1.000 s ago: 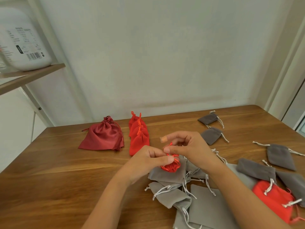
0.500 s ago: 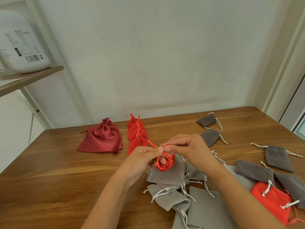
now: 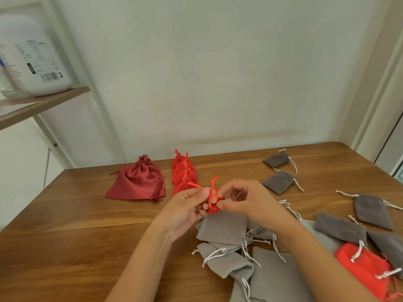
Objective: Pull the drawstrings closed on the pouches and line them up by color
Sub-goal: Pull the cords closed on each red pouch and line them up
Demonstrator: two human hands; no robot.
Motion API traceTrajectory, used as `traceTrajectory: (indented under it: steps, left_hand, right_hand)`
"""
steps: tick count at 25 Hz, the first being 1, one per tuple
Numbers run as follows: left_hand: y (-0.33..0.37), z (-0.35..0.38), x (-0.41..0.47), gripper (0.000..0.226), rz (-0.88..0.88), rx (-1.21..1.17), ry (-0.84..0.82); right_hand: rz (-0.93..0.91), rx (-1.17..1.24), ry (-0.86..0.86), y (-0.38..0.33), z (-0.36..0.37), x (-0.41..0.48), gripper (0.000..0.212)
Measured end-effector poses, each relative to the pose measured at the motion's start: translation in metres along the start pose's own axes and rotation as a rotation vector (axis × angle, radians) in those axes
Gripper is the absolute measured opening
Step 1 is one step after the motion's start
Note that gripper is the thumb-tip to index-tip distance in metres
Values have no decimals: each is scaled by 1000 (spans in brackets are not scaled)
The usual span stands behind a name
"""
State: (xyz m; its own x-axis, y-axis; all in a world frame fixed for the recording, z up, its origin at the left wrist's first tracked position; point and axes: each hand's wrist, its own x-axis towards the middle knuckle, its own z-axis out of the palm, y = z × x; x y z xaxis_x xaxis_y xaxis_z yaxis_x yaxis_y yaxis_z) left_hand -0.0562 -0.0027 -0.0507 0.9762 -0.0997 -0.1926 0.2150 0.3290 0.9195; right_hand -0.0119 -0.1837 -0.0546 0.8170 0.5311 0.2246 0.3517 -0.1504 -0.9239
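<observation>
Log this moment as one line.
step: cinch small red pouch | left hand: pinches drawstring | right hand: pinches pouch | red row: behind hands

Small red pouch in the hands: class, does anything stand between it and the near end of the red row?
Nothing visible does. The small red pouch, pinched by the left hand and right hand, is nearer than the red row; only the left hand lies between. The grey pile sits nearer still, off that path.

so the big pouch (image 3: pixel 137 184) sits back left on the counter (image 3: pixel 65 236), row of small pouches (image 3: pixel 183 173) just right of it, loose pile of pouches (image 3: pixel 229 243) up front, scattered pouches (image 3: pixel 281 182) off right, jug (image 3: pixel 35 57) on the shelf (image 3: pixel 43 101) upper left
</observation>
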Motion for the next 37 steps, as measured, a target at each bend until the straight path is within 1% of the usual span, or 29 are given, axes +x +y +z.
traceTrajectory:
  steps: [2, 4, 5, 7, 8, 9, 11, 13, 15, 17, 20, 23, 26, 27, 30, 31, 34, 35, 37]
  left_hand:
    - [1, -2, -1, 16, -21, 11, -26]
    - [0, -5, -1, 11, -46, 1, -59]
    - [-1, -7, 0, 15, -51, -3, -89]
    - [-3, -11, 2, 35, -52, 27, -140]
    - [-3, -12, 2, 40, -57, 51, -149]
    - [-3, -13, 2, 40, -58, 68, -158]
    - [-1, -14, 0, 26, -45, 125, -161]
    - [3, -14, -3, 7, 22, 285, -129]
    - [4, -14, -3, 11, 101, 455, -81]
    - [6, -12, -3, 16, 163, 552, -38]
    - [4, -9, -3, 13, 266, 668, 27]
    - [-1, -3, -4, 13, 395, 825, 160]
    - [-5, 1, -4, 23, 561, 959, 267]
    - [-6, 2, -3, 25, 611, 969, 298]
    - [-12, 10, -4, 19, 757, 921, 361]
    - [-14, 13, -5, 15, 794, 890, 369]
    - [-17, 12, -3, 10, 840, 829, 395]
    - [-17, 11, -2, 13, 834, 814, 394]
    - [-16, 11, -2, 20, 832, 788, 374]
  right_hand:
    - [-25, -34, -34, -2, -1, -1, 11]
    - [-37, -89, -79, -1, 0, -1, 11]
    - [-42, -118, -105, -1, 1, -2, 12]
    - [-44, -168, -143, 0, 3, -2, 13]
    - [-40, -182, -150, 1, 3, -3, 13]
    - [-35, -188, -157, 2, 2, -3, 12]
    - [-22, -179, -171, 1, 0, -4, 10]
    - [-12, -170, -168, 1, -2, -5, 8]
    - [0, -184, -156, 0, -1, -4, 8]
    - [29, -193, -145, 2, 1, -3, 8]
    - [63, -167, -111, 5, 2, -2, 7]
    - [51, -151, -68, 6, 2, -2, 8]
    - [13, -127, -29, 5, 5, -1, 4]
    - [3, -93, -16, 4, 5, -1, 7]
    - [5, 114, 26, 3, 2, 0, 34]
    - [8, 171, 22, 2, 0, 0, 35]
    - [44, 296, -19, 4, -2, 3, 16]
    - [55, 342, -37, 3, -2, 3, 16]
    - [59, 381, -65, 4, 0, 3, 25]
